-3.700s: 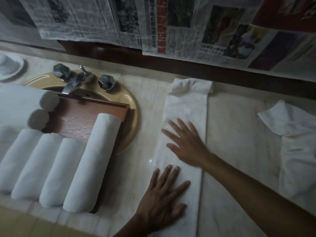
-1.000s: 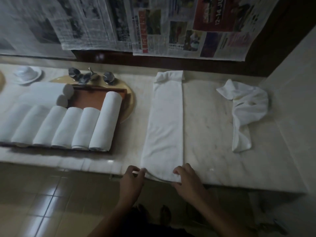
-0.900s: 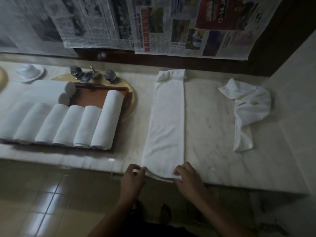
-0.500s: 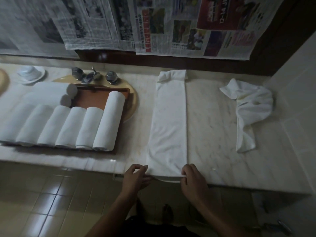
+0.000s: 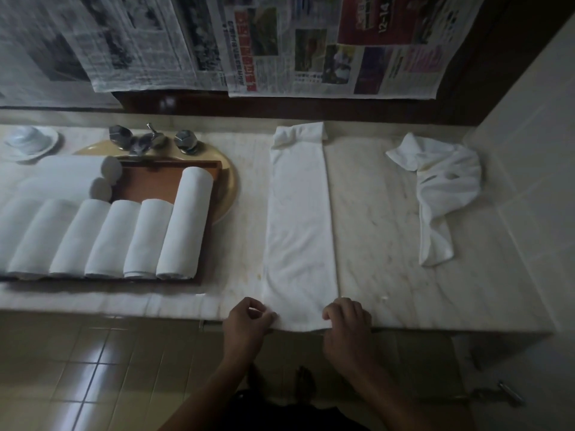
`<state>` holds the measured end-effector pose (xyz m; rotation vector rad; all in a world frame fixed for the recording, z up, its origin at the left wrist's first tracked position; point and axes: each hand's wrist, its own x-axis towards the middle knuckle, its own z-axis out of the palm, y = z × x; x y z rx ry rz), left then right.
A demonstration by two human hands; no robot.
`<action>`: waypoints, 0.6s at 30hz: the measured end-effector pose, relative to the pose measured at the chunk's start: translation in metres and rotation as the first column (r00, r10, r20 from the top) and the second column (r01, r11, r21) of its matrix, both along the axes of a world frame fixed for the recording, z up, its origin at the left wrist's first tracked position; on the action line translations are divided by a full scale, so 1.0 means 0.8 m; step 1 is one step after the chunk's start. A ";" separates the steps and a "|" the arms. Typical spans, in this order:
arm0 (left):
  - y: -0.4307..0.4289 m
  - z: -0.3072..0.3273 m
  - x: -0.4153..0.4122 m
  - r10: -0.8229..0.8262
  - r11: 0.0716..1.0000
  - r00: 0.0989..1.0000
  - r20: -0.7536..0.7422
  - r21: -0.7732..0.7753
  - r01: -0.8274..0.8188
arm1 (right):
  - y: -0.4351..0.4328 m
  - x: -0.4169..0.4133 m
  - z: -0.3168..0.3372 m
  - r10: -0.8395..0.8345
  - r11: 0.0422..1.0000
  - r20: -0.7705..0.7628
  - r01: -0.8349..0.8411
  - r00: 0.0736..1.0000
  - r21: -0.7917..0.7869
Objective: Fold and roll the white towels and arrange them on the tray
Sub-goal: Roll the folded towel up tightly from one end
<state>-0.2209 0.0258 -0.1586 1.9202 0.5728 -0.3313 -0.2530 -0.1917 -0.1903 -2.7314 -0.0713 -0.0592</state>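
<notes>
A white towel (image 5: 300, 219), folded into a long narrow strip, lies across the marble counter from the back wall to the front edge. My left hand (image 5: 247, 325) pinches its near left corner and my right hand (image 5: 347, 321) pinches its near right corner at the counter's edge. To the left, a brown wooden tray (image 5: 149, 185) holds several rolled white towels (image 5: 183, 225) side by side, with two more rolls (image 5: 77, 172) lying crosswise behind them. A crumpled white towel (image 5: 438, 194) lies at the right.
A tan basin (image 5: 227, 185) with a chrome tap (image 5: 146, 140) sits behind the tray. A white dish (image 5: 29, 143) stands far left. Newspapers (image 5: 280, 45) hang over the back wall. A tiled wall (image 5: 535, 181) closes the right side. Tiled floor lies below the counter edge.
Both hands left the middle of the folded towel and came to its near end, where they now pinch the two corners. The near edge has lifted slightly at the counter's rim.
</notes>
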 end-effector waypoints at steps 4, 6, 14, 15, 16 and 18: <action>-0.001 -0.001 0.001 -0.016 0.999 0.999 0.029 0.029 0.016 | 0.026 0.015 0.014 0.074 0.996 0.027 -0.075 0.997 0.054; -0.001 -0.003 0.000 -0.039 0.998 0.998 0.050 0.041 0.036 | 0.049 0.037 0.008 0.159 0.987 -0.025 -0.159 0.987 -0.001; -0.002 -0.011 0.000 -0.062 0.989 0.996 0.068 0.136 0.052 | 0.013 0.083 -0.038 -0.096 0.965 -0.172 0.050 0.980 -0.257; -0.002 -0.012 -0.001 -0.078 0.989 0.995 0.068 0.135 0.069 | 0.015 0.088 -0.033 -0.160 0.963 -0.168 0.117 0.973 -0.242; -0.002 -0.012 -0.002 -0.097 0.987 0.993 0.073 0.133 0.087 | 0.025 0.092 -0.027 -0.170 0.967 -0.157 0.133 0.973 -0.219; -0.003 -0.011 -0.003 -0.122 0.985 0.989 0.083 0.131 0.111 | 0.056 0.101 -0.018 -0.029 0.984 -0.133 0.005 0.991 -0.177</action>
